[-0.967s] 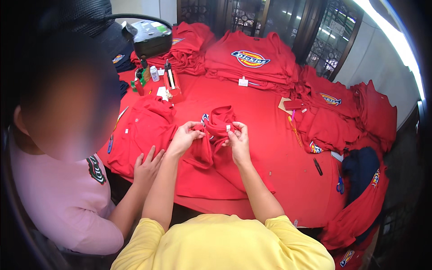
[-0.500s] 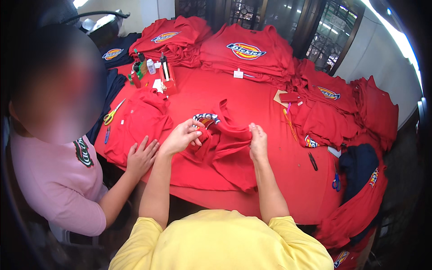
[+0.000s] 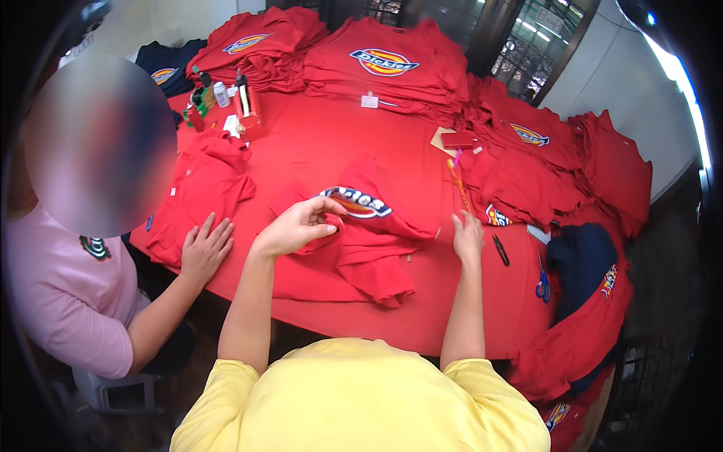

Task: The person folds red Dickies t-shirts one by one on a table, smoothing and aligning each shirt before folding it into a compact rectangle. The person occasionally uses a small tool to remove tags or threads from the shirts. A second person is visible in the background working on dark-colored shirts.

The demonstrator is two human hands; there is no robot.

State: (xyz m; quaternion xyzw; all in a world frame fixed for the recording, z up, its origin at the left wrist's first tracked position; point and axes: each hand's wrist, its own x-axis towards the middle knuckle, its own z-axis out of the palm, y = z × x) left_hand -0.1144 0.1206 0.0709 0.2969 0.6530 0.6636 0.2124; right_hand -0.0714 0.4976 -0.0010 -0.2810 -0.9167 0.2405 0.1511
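A rumpled red T-shirt (image 3: 376, 260) with a printed oval logo lies in front of me on the red-covered table (image 3: 301, 158). At the shirt's left side, my left hand (image 3: 297, 226) has its thumb and fingers curled in a pinch on the cloth. My right hand (image 3: 468, 239) is apart from the shirt, just right of it over the table, with loosely bent fingers and nothing seen in them. Close to this hand lie a pair of black thread snips (image 3: 501, 250) and a thin orange stick-like tool (image 3: 458, 184).
Stacks of red shirts (image 3: 388, 68) line the far edge and the right side (image 3: 527, 143). Blue-handled scissors (image 3: 543, 286) lie near dark and red garments (image 3: 584, 264). At left, a co-worker's hand (image 3: 207, 248) rests on another red shirt (image 3: 199, 188). Bottles (image 3: 221, 94) stand beyond it.
My right hand has let go of the shirt's right side and moved right. The shirt has dropped flatter, showing more of its logo. The whole view has shifted slightly.
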